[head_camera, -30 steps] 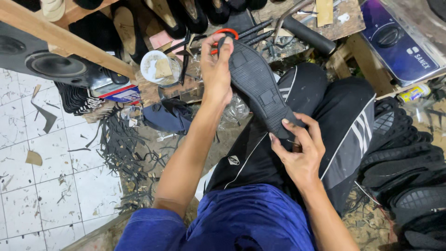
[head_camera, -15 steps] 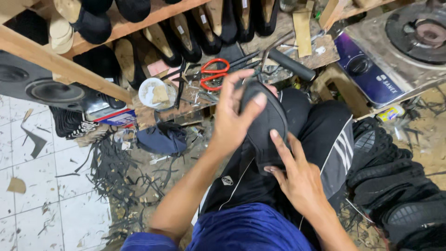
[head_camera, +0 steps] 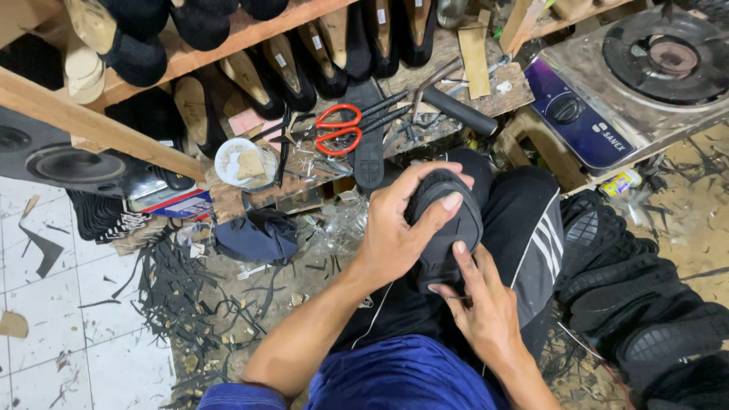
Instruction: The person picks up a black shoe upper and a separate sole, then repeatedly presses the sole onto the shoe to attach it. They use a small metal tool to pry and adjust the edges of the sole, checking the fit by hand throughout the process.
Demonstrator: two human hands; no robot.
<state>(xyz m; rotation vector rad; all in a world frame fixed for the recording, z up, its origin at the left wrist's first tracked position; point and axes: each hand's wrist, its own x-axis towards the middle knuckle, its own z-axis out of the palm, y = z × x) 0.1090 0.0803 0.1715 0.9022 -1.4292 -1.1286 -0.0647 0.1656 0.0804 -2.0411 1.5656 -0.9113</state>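
- Moved since a second ago: black shoe (head_camera: 446, 228), then held out at arm's length toward the bench, now drawn back onto the lap and cupped close.
- Left hand (head_camera: 402, 228): wrapped over the shoe's upper end, thumb across its face, gripping it.
- Right hand (head_camera: 486, 311): at the shoe's lower end, index finger pressed on it, other fingers curled beneath.
- Bench (head_camera: 456, 114): wooden, just ahead of the knees; carries red-handled scissors (head_camera: 338, 129).
- Stack of black soles (head_camera: 645, 311): on the floor, right of the leg.

Black shoe (head_camera: 444, 228), black pants (head_camera: 524, 228) with white stripes, red-handled scissors (head_camera: 338, 129) up top, blue shirt (head_camera: 395, 376) at the bottom.
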